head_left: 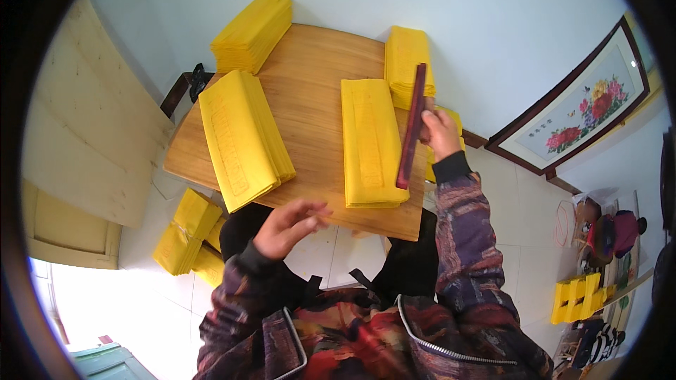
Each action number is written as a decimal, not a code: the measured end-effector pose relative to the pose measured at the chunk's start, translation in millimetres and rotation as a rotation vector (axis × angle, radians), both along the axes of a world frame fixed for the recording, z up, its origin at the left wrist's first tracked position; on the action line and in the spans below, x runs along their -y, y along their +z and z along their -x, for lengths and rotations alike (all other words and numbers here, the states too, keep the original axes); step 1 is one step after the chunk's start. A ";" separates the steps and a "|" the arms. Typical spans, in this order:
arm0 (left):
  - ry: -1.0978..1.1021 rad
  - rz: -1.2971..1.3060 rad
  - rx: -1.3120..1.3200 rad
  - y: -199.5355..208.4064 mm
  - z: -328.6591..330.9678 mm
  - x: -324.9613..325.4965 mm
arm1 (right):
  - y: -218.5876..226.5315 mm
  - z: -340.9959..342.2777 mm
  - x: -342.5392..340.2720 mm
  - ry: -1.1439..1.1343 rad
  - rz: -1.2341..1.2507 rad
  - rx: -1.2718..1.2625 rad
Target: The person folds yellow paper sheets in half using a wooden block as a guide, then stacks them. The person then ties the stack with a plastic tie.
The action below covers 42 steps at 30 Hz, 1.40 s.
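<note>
While right hand (pixel 441 134) grips dark-red bar (pixel 410 141), centre-right, its far face is hidden; left hand (pixel 287 228), lower centre, loosely spread.

We face a pale wall (pixel 479 35) past our right hand (pixel 440 135) | framed flower picture (pixel 577 109) to its right | cream drape (pixel 84 112) left of our left hand (pixel 287 229) | tiled floor (pixel 522 211) below both, bright at left

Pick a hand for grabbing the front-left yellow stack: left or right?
Probably left: the left hand looks empty and is close to the front-left yellow stack. The right hand holds a dark red bar, over beyond the front-right yellow stack.
</note>
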State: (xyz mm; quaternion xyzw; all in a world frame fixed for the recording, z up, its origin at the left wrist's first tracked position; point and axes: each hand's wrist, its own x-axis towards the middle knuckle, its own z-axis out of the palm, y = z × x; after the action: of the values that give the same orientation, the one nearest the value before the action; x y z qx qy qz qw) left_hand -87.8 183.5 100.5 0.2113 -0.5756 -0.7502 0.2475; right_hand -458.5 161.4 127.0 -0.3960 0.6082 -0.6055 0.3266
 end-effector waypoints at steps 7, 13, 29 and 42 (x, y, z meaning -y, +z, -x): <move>0.357 0.335 0.264 -53.0 108.8 62.6 | -34.8 16.9 -72.4 0.031 0.180 0.688; 0.400 0.091 0.329 -74.5 140.8 92.6 | -59.9 -5.4 -68.5 0.179 0.208 0.851; 0.363 0.162 0.448 -47.9 179.5 102.9 | -68.5 -15.2 -52.0 0.169 0.225 0.870; 0.522 0.184 0.033 -18.3 168.6 73.6 | -72.5 3.2 -67.5 0.238 0.188 0.800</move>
State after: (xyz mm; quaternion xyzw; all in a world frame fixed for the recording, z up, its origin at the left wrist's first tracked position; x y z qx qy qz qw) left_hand -256.4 109.9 82.1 0.3413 -0.5716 -0.6020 0.4409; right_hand -461.7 228.9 54.5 -0.2255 0.3257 -0.7222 0.5670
